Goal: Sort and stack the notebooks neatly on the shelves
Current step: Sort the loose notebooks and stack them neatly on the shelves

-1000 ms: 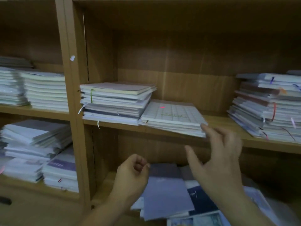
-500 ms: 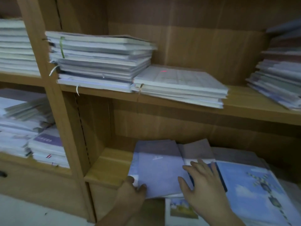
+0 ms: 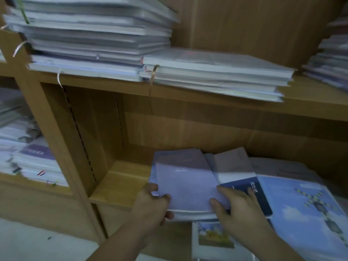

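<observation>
Wood shelving fills the view and the light's pretty dim. The lower shelf (image 3: 116, 185) has bare board at its left end, with a messy pile fanned out beside it, partly hanging over the front edge. The lilac notebook (image 3: 186, 185) sits on top of that pile.

My left hand (image 3: 152, 206) is pinching its near left corner, thumb on the cover and fingers tucked under. My right hand (image 3: 239, 210) lies flat, fingers spread across its right edge and the navy notebook (image 3: 250, 194) next to it, not gripping anything.

My guess is it's thin, light and floppy, with a slick cover that'll slide off the others, so I'd hold both side edges with support underneath, not just a corner. The upper stacks (image 3: 216, 76) are already fairly tidy.
</observation>
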A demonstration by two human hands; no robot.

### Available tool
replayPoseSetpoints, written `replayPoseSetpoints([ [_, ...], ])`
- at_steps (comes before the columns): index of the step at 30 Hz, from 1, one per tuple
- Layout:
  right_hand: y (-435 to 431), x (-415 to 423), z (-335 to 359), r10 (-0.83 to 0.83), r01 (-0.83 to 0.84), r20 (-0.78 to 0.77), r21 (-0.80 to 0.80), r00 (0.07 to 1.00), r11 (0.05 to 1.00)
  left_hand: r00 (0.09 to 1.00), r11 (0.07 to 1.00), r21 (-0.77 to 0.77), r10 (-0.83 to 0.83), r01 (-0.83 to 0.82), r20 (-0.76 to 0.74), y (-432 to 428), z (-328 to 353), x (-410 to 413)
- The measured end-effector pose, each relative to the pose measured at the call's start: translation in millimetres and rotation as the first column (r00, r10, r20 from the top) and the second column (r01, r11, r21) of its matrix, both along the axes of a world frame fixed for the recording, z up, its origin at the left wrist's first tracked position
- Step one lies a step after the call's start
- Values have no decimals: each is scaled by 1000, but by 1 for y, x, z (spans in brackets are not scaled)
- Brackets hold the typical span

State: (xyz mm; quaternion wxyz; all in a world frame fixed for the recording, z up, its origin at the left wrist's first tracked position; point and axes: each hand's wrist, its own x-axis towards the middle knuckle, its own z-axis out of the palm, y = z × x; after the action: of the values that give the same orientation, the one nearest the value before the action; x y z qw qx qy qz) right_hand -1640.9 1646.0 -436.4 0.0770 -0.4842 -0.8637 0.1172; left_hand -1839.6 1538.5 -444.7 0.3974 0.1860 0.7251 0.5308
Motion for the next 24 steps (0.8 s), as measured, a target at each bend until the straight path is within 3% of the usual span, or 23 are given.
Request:
replayPoseSetpoints([
  [2,1,-1,2,-38,40,-53,37,998,999,990,995,88,31,-43,141,-1,3,4],
  [4,3,0,8,-101,99,-207,-20,973,995,946,982,144,71,-121,315,1,5,8],
  [6,6,3,19,-253,147,-405,-274,879,950,918,978,168,45,-120,394,3,4,9],
  [7,7,6,23,-369,144,-491,-437,789,888,930,982,178,-7,-62,367,3,3,10],
  [9,7,12,24,-532,121,-524,-627,665,770,974,977,172,-152,122,170,3,-7,10],
  [11,7,17,17,-519,174,-520,-573,679,801,943,965,41,-243,259,-227,3,-27,2],
  [13,4,19,13,-459,228,-533,-442,711,867,735,945,-193,-327,264,-593,7,-45,-15],
  [14,1,19,15,-437,249,-529,-389,727,887,650,938,-288,-342,194,-678,8,-49,-24],
  [15,-1,18,17,-424,263,-524,-355,739,897,625,934,-340,-333,113,-706,8,-50,-33],
  [17,1,19,19,-411,266,-517,-332,751,905,701,930,-368,-275,18,-658,7,-51,-45],
  [22,5,25,24,-397,305,-513,-256,761,917,884,965,-262,-119,-4,-453,10,-55,-38],
  [24,3,24,24,-388,311,-494,-233,778,921,913,964,-265,-114,7,-391,10,-54,-33],
])
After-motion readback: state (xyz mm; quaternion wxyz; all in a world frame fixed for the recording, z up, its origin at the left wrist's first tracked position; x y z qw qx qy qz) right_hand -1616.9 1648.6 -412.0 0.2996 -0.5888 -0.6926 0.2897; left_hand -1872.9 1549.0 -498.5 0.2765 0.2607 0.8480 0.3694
